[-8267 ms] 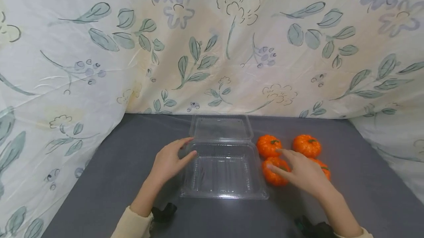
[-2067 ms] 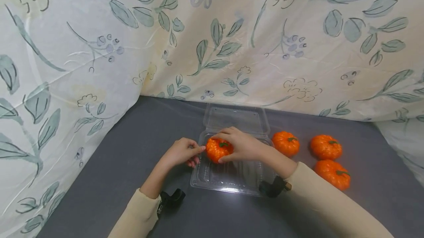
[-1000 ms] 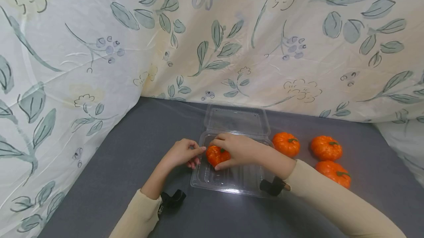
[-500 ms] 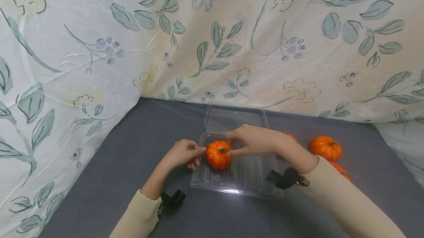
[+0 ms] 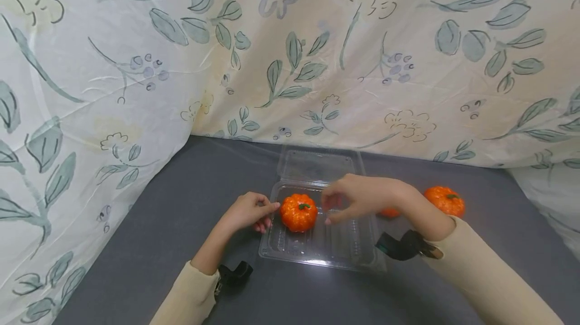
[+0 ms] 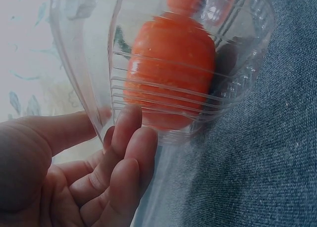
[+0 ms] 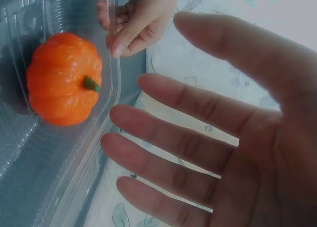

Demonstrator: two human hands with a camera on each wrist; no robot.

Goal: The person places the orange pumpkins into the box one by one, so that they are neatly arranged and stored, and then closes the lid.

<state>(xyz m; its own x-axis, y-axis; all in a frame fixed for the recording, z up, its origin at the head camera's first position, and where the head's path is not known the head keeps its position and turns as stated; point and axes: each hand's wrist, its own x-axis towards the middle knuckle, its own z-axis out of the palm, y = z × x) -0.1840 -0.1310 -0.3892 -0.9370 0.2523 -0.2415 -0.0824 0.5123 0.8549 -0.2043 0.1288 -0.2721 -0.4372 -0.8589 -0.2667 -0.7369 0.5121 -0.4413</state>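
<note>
Left hand (image 5: 246, 212): pinching the left rim of the clear tub (image 5: 333, 239) between thumb and index finger, just left of center in the head view; other fingers loosely bent outside the wall, seen close up at lower left of the left wrist view.
Right hand (image 5: 362, 196): poised above the right part of the tub, right of center in the head view; holding nothing, thumb set wide from the fingers, with palm and nearly straight fingers filling the right side of the right wrist view.
Pumpkin (image 5: 298, 213): resting upright inside the tub near the left rim, at mid-frame in the head view; orange, ribbed, topped by a green stem (image 5: 304, 206). Visible through the ridged wall in the left wrist view, and at left in the right wrist view, apart from the right hand. Touching the wall or not, impossible to tell.
Lid (image 5: 319, 164): folded back behind the tub, above center.
Second pumpkin (image 5: 446, 200): on the gray table (image 5: 204, 164), toward the right of the frame, partly behind the right sleeve (image 5: 489, 264).
Third pumpkin (image 5: 389, 212): mostly hidden by the right wrist, only an orange sliver showing.
Backdrop (image 5: 254, 73): pale and floral, spanning the upper frame.
</note>
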